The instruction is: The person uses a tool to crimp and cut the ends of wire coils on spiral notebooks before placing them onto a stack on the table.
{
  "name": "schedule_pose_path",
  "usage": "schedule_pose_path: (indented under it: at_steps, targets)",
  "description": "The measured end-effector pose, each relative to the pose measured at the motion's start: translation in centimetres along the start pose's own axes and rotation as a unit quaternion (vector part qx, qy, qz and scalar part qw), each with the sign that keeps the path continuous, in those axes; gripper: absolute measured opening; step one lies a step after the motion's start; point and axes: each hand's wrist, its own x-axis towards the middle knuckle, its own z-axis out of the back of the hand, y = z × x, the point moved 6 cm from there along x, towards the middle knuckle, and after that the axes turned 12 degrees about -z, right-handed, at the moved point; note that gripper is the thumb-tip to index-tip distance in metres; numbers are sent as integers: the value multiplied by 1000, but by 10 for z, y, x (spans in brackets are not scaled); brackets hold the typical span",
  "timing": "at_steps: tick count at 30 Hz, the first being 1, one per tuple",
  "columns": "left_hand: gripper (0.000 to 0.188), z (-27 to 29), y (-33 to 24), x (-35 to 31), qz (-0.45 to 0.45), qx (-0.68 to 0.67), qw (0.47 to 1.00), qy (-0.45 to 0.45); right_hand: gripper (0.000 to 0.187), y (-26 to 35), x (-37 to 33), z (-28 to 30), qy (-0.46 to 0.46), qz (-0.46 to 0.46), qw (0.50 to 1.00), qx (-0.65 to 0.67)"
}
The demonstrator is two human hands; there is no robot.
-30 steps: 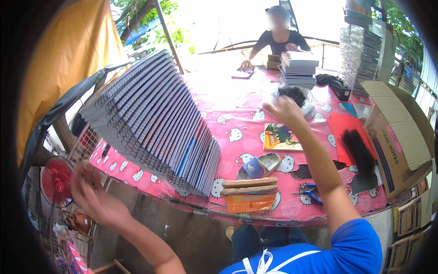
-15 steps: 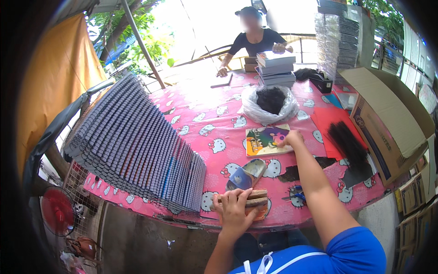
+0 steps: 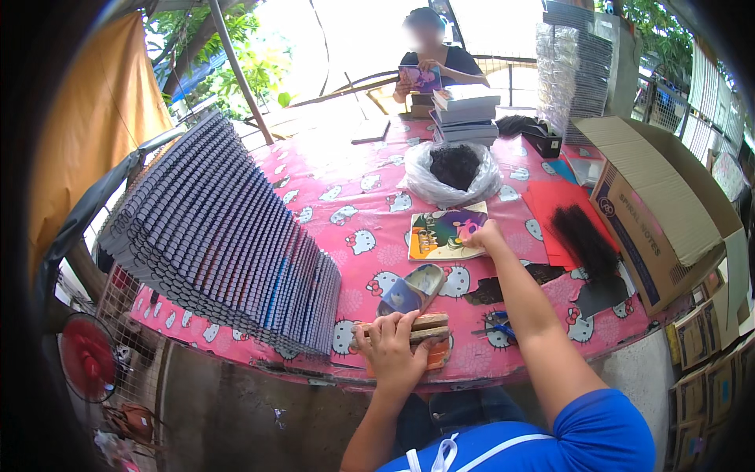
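My left hand [image 3: 393, 352] lies over a wooden block with an orange base [image 3: 437, 355] at the table's near edge. Its fingers curl across the top and the thumb rests along the near side. My right hand [image 3: 485, 234] reaches forward and grips the right edge of a colourful-covered notebook [image 3: 436, 236], which lies flat on the table; some of its fingers are hidden. Between the two hands sits a small oblong container with a blue picture [image 3: 410, 289]. Blue-handled scissors or a similar tool [image 3: 500, 326] lie right of the block, beside my right forearm.
A tall slanting stack of spiral-bound notebooks [image 3: 228, 244] fills the left side. Beyond my right hand are a plastic bag with black contents [image 3: 454, 168] and a book pile [image 3: 464, 118]. To the right lie black bristle-like strands [image 3: 586, 240] and an open cardboard box [image 3: 657, 212]. A co-worker [image 3: 440, 67] sits opposite.
My hands stay on the block and the notebook while the whole view shifts slightly. The co-worker's hands have left the table and the book pile and now hold up a purple-covered notebook.
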Motion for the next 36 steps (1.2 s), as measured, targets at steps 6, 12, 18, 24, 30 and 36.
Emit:
schedule_pose_path:
  at_steps: [6, 12, 18, 24, 30, 36]
  targets:
    - [53, 11, 15, -2, 61, -142, 987, -33, 36, -22, -105, 41, -153, 335, 926, 81]
    - [37, 38, 45, 13, 153, -485, 825, -245, 30, -44, -231, 66, 74, 422, 824, 370]
    - [27, 69, 45, 7, 91, -426, 883, -176, 32, -68, -228, 35, 103, 512, 835, 173]
    - [45, 45, 58, -4, 148, -490, 840, -181, 22, -81, -228, -3, 149, 454, 867, 143]
    - [73, 45, 70, -32, 157, -369, 822, -405, 52, -91, -234, -9, 155, 478, 863, 62]
    - [58, 4, 71, -37, 218, -543, 745, -321, 93, -91, -257, -7, 182, 494, 839, 140]
